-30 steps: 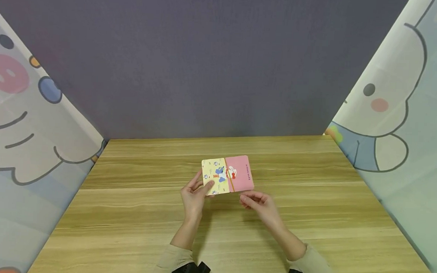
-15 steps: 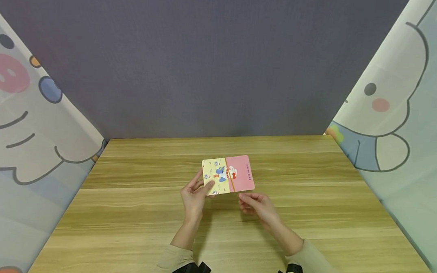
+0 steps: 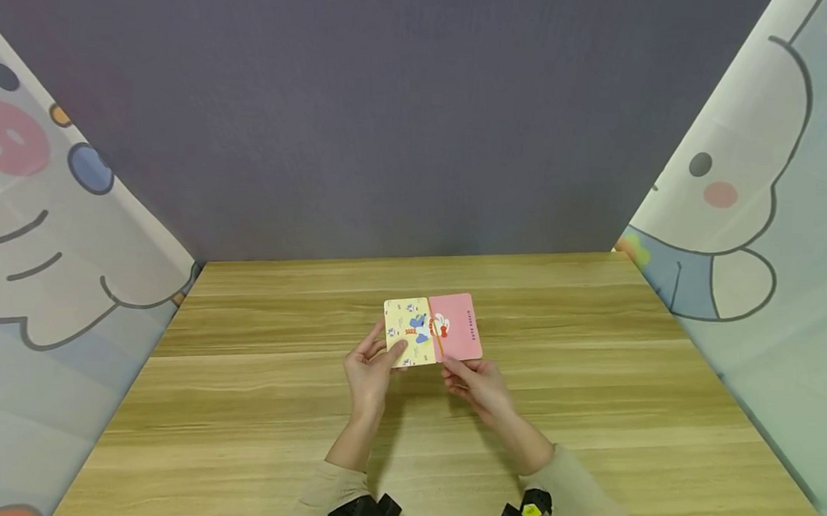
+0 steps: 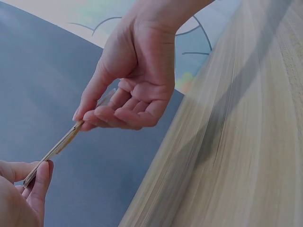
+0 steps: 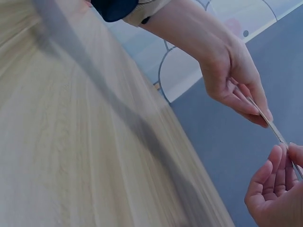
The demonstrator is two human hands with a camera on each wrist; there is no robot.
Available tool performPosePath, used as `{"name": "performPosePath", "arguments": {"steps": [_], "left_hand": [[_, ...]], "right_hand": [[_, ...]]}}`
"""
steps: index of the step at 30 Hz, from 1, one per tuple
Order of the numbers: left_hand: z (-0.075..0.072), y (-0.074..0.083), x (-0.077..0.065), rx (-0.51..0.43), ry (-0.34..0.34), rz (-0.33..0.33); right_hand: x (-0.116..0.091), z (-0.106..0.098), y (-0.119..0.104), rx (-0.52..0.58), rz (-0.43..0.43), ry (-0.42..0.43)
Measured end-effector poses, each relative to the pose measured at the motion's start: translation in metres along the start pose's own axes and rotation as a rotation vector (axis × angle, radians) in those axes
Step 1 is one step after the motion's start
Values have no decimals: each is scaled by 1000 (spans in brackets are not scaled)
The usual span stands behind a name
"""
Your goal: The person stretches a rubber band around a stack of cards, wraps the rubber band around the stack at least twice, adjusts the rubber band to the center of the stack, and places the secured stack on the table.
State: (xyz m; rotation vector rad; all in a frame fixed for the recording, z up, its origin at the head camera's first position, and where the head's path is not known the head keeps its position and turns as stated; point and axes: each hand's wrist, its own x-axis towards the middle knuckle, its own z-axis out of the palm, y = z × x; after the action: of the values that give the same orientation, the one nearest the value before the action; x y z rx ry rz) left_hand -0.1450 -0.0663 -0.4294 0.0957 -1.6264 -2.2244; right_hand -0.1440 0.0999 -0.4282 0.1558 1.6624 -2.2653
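Pink-and-yellow card point(image 3: 433, 330) is pinched at seven o'clock by the left hand point(image 3: 369, 370) and at five by the right hand point(image 3: 476, 383); light, even fingertip pressure should keep it flat.

The support surface is a wooden table point(image 3: 588, 389) with light horizontal grain, filling the lower half of the head view. Its far edge meets a wall across mid-frame.

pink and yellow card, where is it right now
In the head view the card is held up above the middle of the wooden table, its yellow end pinched by the left hand, the right hand at its near edge.
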Motion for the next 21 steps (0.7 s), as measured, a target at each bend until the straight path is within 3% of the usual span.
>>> {"name": "performPosePath", "arguments": {"steps": [2,4,5,7,9,11,12,15,16,17,21], "left_hand": [[-8,-27,8,1,-11,32],[-9,-28,7,-18,-24,61],[-14,-42,11,-47,-44,87],[-11,-36,8,-42,-30,75],[-3,-8,-1,-33,-22,34],[0,-6,-2,-5,-21,9],[6,8,-6,19,-7,-17],[7,8,-5,17,2,-34],[7,8,-5,12,11,-26],[5,-2,-1,-20,3,-2],[3,-3,-1,-34,-10,14]], "right_hand": [[1,3,2,7,1,-5],[0,5,3,16,3,-6],[0,6,3,24,4,-6],[0,6,3,32,5,4],[-1,7,4,27,4,-8],[0,9,6,24,3,-35],[0,10,7,26,2,-43],[0,14,7,31,-4,-55],[0,15,7,31,-10,-54],[-1,15,6,34,-13,-45],[-3,16,4,14,-8,-58]]}}
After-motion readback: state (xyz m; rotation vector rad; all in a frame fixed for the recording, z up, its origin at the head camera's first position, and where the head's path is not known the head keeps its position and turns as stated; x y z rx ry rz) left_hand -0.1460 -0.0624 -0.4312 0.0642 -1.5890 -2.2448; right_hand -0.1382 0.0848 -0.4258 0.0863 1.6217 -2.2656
